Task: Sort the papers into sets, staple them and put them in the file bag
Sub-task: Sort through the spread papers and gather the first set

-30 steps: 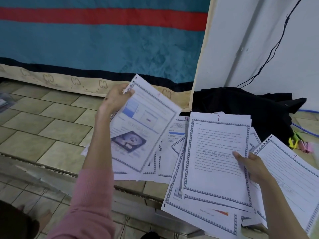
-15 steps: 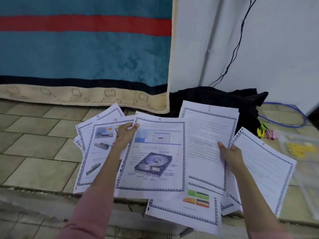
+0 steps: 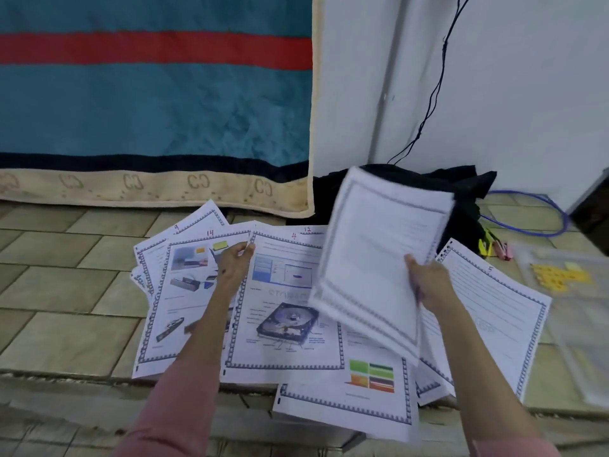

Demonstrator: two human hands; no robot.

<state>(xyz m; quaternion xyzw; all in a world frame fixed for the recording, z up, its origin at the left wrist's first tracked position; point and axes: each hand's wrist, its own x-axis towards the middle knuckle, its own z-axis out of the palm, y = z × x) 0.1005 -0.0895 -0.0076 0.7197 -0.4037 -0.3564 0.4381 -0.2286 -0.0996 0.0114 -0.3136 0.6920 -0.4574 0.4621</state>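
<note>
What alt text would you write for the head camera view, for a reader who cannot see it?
A person's right hand lifts a blurred sheaf of papers above bordered printed pages fanned out on a tiled floor. The left hand pinches the top corner of a page showing a hard drive. A blue and red blanket hangs behind.

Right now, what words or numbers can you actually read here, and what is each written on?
"9": red, top of the leftmost sheet.
"14": red, top of the devices sheet.
"4": red, top of the hard-drive sheet.
"12": red, sheet edge behind it.
"5": lined sheet.
"STORA...": faint watermark on the hard-drive sheet, partly covered.
Body print everywhere: too blurred.
</note>
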